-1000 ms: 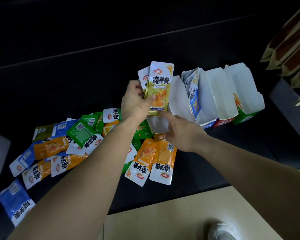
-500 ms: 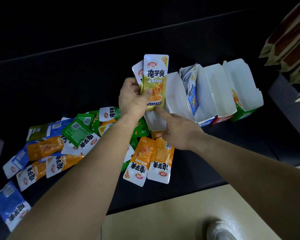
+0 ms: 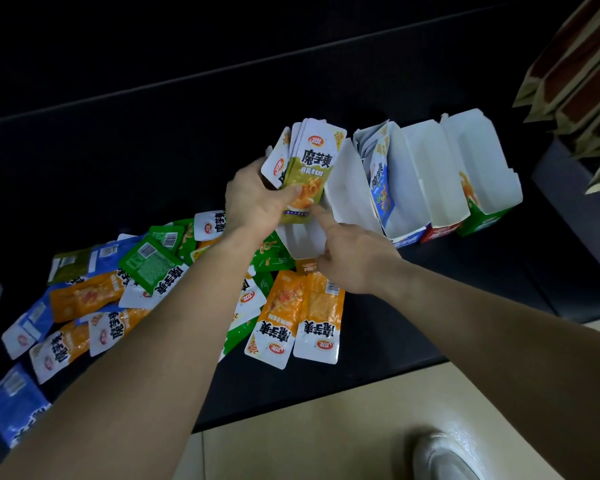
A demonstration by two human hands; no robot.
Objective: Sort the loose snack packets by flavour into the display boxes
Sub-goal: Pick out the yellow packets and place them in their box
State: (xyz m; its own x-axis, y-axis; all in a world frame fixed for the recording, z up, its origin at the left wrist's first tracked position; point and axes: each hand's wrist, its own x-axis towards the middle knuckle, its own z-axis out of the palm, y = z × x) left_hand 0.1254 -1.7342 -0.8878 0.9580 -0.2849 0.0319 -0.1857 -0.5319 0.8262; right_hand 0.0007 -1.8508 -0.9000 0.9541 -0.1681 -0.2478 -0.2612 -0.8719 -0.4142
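Note:
My left hand point(image 3: 257, 199) grips a small upright stack of olive-green snack packets point(image 3: 312, 164), fanned slightly, just above the near end of the first display box point(image 3: 347, 192), whose inside is white. My right hand point(image 3: 350, 258) is at that box's front end, its index finger stretched up to touch the stack's lower edge. To the right stand a blue box point(image 3: 409, 237) with blue packets in it, a red box point(image 3: 442, 233) and a green box point(image 3: 482, 223). Loose orange packets point(image 3: 302, 313), green packets point(image 3: 153, 268) and blue packets point(image 3: 11, 410) lie scattered to the left.
Everything rests on a black table point(image 3: 430, 306) whose front edge point(image 3: 326, 389) runs above a beige floor. Brown paper bags point(image 3: 575, 71) stand at the upper right on a dark block. A shoe point(image 3: 440, 459) shows at the bottom.
The stack in my left hand has tipped a little to the right and dropped slightly toward the first box. My right hand stays by the box front.

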